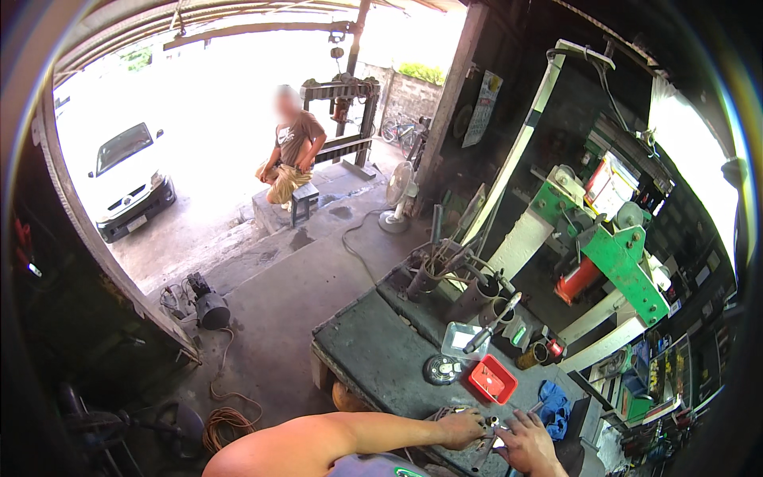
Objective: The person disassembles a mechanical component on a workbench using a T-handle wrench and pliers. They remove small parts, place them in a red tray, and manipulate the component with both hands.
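One metal bit point(493, 420) nearside of the red tray point(504, 374), might roll if bumped
Left hand point(463, 429) curled, can't tell on what, right hand point(528, 444) fanned wide, so a finger slip could knock it

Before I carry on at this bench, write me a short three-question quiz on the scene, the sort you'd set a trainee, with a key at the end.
1. Multiple choice: what colour is the small tray on the workbench?
A) green
B) red
C) yellow

2. True or false: the person in the background is standing up.

3. Short answer: which crumpled item lies just beyond the person's right hand?

Key:
1. B, red.
2. False; that person is sitting on a stool.
3. A blue cloth.
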{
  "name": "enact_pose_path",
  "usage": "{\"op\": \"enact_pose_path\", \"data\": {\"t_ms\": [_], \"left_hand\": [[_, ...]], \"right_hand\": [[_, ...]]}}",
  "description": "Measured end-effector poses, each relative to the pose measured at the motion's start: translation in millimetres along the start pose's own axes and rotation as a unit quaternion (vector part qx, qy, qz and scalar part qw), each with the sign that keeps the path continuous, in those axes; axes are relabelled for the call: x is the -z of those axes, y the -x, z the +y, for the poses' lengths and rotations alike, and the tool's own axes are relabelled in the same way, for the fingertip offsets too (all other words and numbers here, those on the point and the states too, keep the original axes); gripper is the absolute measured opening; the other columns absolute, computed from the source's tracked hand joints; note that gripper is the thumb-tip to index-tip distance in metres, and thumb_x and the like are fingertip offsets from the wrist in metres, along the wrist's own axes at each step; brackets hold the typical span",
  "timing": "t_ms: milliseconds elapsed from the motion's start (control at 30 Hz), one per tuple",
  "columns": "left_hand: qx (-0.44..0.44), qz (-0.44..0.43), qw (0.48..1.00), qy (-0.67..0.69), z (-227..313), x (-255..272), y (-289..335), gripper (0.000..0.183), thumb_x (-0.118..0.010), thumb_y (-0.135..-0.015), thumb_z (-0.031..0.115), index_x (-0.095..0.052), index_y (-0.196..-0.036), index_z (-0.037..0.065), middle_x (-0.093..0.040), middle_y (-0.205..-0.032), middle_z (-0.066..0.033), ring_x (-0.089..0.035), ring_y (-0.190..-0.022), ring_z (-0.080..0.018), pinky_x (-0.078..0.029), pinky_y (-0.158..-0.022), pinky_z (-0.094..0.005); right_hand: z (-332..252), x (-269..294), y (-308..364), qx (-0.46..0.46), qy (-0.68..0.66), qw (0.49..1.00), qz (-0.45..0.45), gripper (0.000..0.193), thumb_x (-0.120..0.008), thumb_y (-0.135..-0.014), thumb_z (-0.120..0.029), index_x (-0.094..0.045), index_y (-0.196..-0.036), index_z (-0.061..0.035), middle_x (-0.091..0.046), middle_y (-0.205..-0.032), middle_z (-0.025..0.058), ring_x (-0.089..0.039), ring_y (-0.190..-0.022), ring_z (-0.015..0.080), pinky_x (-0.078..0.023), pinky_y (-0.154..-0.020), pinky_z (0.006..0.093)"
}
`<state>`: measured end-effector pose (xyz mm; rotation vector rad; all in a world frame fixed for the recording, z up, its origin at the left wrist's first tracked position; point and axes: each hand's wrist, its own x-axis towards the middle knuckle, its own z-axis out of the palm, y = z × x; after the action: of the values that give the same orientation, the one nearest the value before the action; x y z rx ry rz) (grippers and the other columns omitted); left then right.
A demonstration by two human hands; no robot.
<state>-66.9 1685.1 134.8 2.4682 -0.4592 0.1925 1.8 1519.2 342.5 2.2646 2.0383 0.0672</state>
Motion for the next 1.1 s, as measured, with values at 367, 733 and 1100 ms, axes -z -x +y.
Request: {"op": "enact_pose_path", "data": {"t_ms": [367,733,1100], "left_hand": [[-0.032,-0.008,0.998,-0.049,-7,-8,-1,0.028,-0.068,-0.098,0.027,-0.072,-0.120,0.010,-0.072,-0.117,-0.0139,-0.062,-0.126,-0.0341,-0.040,-0.119,-0.0524],[0.011,-0.012,1.000,-0.017,0,0,1,0.032,-0.069,-0.098,0.030,-0.073,-0.123,0.011,-0.070,-0.121,-0.0171,-0.060,-0.129,-0.0355,-0.041,-0.119,-0.0506],[-0.047,0.042,0.997,-0.042,-8,-16,-1,0.021,-0.073,-0.093,0.025,-0.076,-0.110,0.012,-0.072,-0.115,-0.0132,-0.064,-0.118,-0.0337,-0.048,-0.109,-0.0485]], "right_hand": [[1,-14,-2,-0.267,-0.144,0.928,-0.217,0.061,-0.084,-0.082,-0.022,-0.067,-0.141,-0.0144,-0.059,-0.152,0.0214,-0.054,-0.143,0.0377,-0.048,-0.112,0.0495],[0,-25,-6,-0.282,-0.086,0.947,-0.124,0.029,-0.076,-0.093,-0.039,-0.081,-0.089,-0.0110,-0.076,-0.085,0.0211,-0.075,-0.084,0.0425,-0.059,-0.079,0.0546],[-13,-30,-14,-0.298,-0.085,0.942,-0.126,0.040,-0.069,-0.099,-0.044,-0.078,-0.087,-0.0072,-0.075,-0.078,0.0225,-0.075,-0.077,0.0463,-0.060,-0.074,0.0557]]}}
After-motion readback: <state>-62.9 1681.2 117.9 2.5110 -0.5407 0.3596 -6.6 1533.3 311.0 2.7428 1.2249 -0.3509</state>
